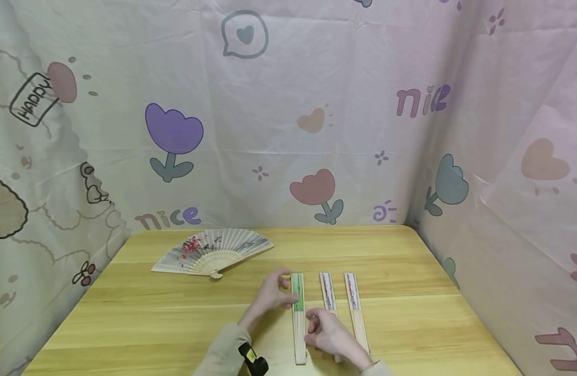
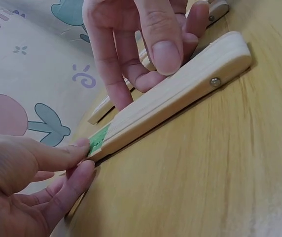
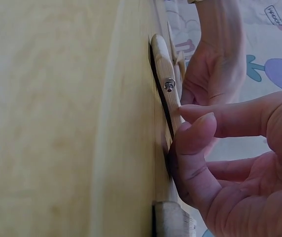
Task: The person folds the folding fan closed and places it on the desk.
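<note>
A closed green folding fan (image 1: 298, 318) lies lengthwise on the table between the hands, its pale ribs toward the near side and a rivet (image 2: 215, 82) at the ribbed end. At its far, green end, the left hand (image 1: 275, 293) pinches the edge between thumb (image 2: 67, 152) and index finger. Close along the fan's right side is the right hand (image 1: 331, 334), its fingers loosely bent and its thumb (image 2: 166, 52) near the ribs. Right of it lie two closed white folding fans, one (image 1: 328, 290) partly under the right hand in the head view, the other (image 1: 354, 300) farther right.
An open folding fan (image 1: 218, 256) with red blossoms is spread at the back left of the wooden table (image 1: 128, 324). A printed cloth (image 1: 269, 104) hangs behind the table and along both sides. A black band with a small device (image 1: 253, 360) is on the left wrist.
</note>
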`<state>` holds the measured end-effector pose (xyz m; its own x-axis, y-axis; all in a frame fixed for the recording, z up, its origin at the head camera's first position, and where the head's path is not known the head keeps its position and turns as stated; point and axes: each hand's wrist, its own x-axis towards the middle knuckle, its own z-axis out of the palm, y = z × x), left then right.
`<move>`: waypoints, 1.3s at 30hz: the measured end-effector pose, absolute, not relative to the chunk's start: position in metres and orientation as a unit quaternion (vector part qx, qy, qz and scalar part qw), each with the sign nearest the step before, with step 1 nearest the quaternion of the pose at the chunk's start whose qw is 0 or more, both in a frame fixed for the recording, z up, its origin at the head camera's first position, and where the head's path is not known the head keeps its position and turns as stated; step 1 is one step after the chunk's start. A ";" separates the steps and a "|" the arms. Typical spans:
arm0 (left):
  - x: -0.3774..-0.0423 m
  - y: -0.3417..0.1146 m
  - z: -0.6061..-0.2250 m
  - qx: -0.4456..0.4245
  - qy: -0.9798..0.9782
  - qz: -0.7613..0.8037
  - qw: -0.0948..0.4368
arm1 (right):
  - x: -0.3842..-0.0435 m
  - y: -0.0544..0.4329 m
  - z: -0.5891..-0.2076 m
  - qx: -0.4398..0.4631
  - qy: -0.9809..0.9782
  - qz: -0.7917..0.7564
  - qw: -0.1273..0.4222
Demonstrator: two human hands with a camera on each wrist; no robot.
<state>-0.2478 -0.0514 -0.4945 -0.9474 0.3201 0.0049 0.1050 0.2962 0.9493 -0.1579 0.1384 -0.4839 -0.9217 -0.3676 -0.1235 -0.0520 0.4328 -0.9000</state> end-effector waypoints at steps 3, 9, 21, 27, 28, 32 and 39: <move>-0.247 -0.053 -0.496 0.129 0.798 0.582 0.090 | -0.158 0.139 -0.483 -0.128 0.830 -0.522 0.152; -0.246 -0.057 -0.499 0.110 0.771 0.622 0.082 | -0.160 0.140 -0.483 -0.140 0.826 -0.528 0.136; -0.244 -0.063 -0.501 0.093 0.740 0.664 0.052 | -0.165 0.135 -0.483 -0.135 0.811 -0.557 0.115; -0.246 -0.071 -0.502 0.054 0.722 0.689 0.031 | -0.168 0.129 -0.482 -0.127 0.784 -0.598 0.109; -0.246 -0.074 -0.502 0.047 0.719 0.693 0.026 | -0.169 0.127 -0.481 -0.126 0.778 -0.605 0.109; -0.247 -0.084 -0.502 0.023 0.712 0.701 0.008 | -0.174 0.121 -0.481 -0.119 0.762 -0.629 0.097; -0.246 -0.104 -0.501 -0.002 0.694 0.720 -0.034 | -0.184 0.106 -0.479 -0.096 0.739 -0.662 0.080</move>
<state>-0.2461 -0.1042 -0.5013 -0.9976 -0.0520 0.0453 0.0472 -0.0356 0.9982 -0.1835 0.1057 -0.4790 -0.9688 -0.2478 0.0102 -0.0371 0.1040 -0.9939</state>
